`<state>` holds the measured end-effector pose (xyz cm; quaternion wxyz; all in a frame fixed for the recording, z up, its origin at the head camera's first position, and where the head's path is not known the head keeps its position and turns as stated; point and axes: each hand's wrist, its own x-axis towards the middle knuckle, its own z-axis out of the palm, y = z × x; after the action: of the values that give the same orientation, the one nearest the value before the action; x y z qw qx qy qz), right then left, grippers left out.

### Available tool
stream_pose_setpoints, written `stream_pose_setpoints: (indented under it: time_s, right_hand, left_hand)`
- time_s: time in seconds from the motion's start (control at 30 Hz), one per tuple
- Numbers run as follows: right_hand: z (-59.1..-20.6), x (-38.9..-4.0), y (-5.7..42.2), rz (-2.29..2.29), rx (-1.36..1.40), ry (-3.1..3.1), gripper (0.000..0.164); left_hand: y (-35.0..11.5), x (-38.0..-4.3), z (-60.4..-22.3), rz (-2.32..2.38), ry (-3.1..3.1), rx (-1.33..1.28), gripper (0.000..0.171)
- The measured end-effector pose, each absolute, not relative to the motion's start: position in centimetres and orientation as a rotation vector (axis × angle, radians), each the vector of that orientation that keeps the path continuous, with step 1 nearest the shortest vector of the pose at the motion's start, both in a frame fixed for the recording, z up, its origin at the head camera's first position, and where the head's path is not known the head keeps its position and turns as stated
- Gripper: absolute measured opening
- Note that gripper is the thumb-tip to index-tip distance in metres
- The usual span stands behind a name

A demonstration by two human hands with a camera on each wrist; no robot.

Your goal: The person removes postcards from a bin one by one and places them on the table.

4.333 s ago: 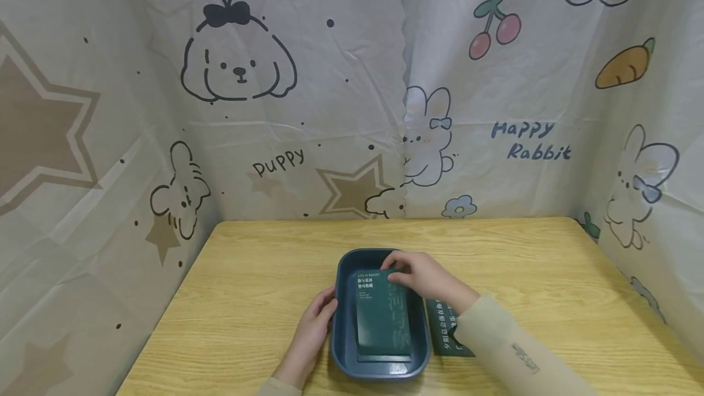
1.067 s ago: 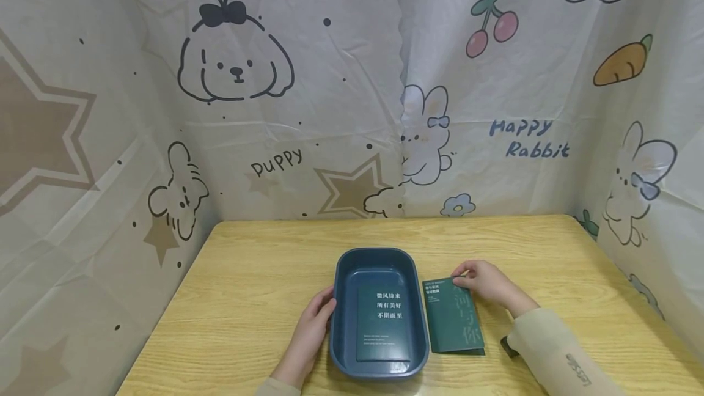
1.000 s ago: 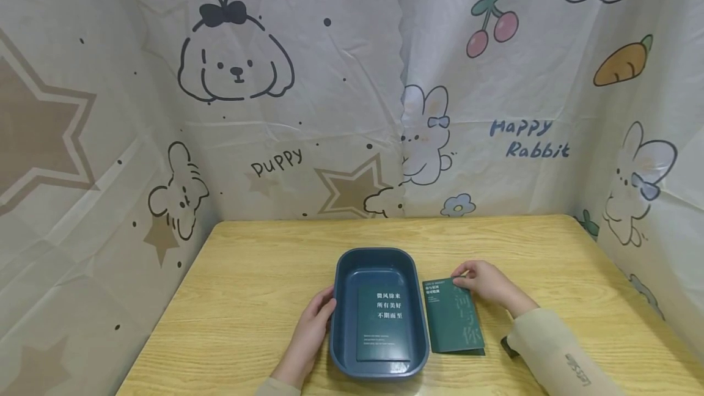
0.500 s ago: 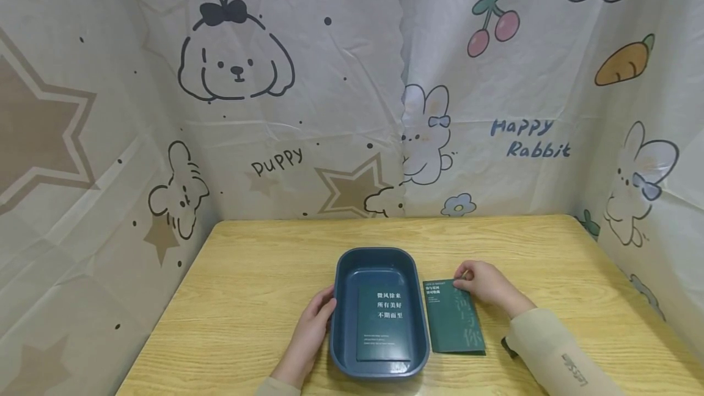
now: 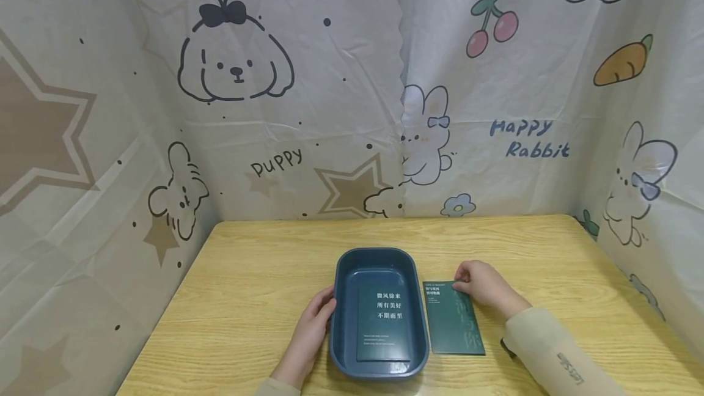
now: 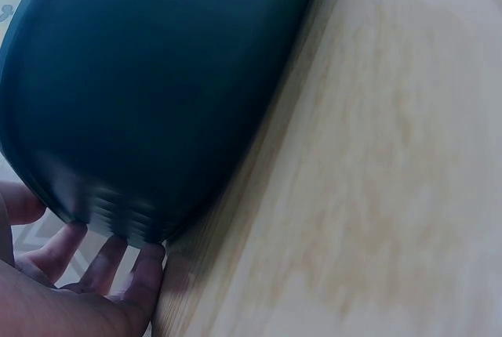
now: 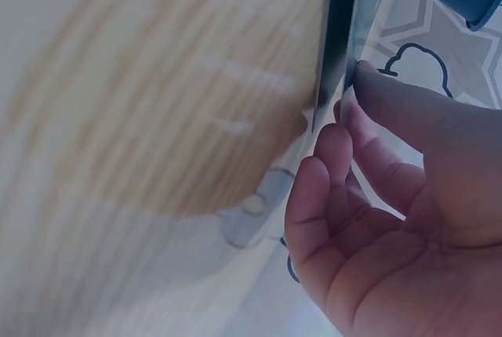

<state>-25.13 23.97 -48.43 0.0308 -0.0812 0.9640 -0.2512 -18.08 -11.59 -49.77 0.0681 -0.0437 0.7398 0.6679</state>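
A dark blue rectangular tub (image 5: 378,261) with rounded corners stands on the table, and a green card (image 5: 383,329) with white lettering lies inside it. My left hand (image 5: 311,326) rests against the tub's left outer wall; the left wrist view shows its fingertips (image 6: 149,262) touching the wall. Right of the tub lies another green card (image 5: 453,322), printed with pale characters. My right hand (image 5: 486,286) pinches its far right corner between thumb and fingers. In the right wrist view, the pinched card (image 7: 364,19) stands slightly off a dark green strip beneath it.
The yellow wood-grain table (image 5: 264,274) is enclosed by a pale cartoon-printed curtain (image 5: 352,109) at the back and sides. A small dark object (image 5: 508,348) shows beside the right sleeve.
The right hand has moved from the tub to the card on the right, leaving a different card face in the tub. Lately that right card's near edge has settled over the one below.
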Motion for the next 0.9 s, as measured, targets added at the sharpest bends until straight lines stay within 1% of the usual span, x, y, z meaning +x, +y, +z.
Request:
stream_pose_setpoints:
  time_s: [0.43, 0.9]
  right_hand:
    - [-48.79, -25.14, 23.7, -0.648, -0.256, 3.033, 0.014]
    - [-48.13, -24.37, 23.42, -0.557, -0.266, 3.096, 0.017]
  left_hand:
    - [-11.59, -18.11, -49.83, 2.006, 2.233, -0.131, 0.049]
    - [-11.68, -18.15, -49.95, 2.006, 2.223, -0.117, 0.048]
